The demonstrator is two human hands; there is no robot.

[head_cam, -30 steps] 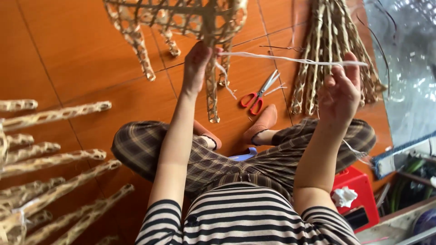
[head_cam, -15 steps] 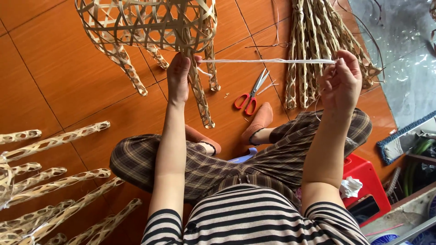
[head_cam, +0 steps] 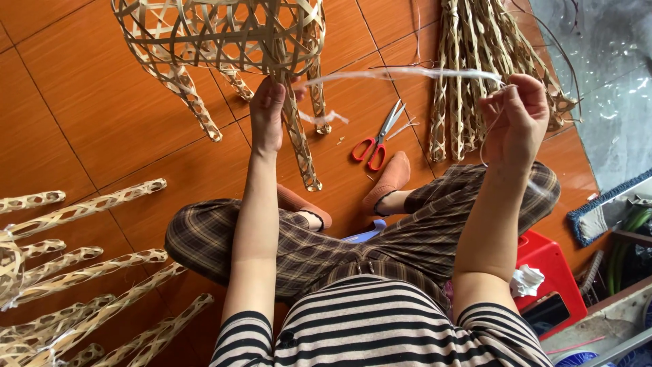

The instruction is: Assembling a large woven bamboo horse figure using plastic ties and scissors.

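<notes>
Two hands are up in front of me, a pale strip stretched taut between them. My left hand has its fingers closed on the strip's near end, right against one leg of the woven frame standing on the floor. My right hand pinches the far end, fingers curled shut around it, raised just before the bundle of woven lengths lying on the tiles. Red-handled scissors lie on the floor between my hands, near my right foot. More woven lengths fan out at lower left.
</notes>
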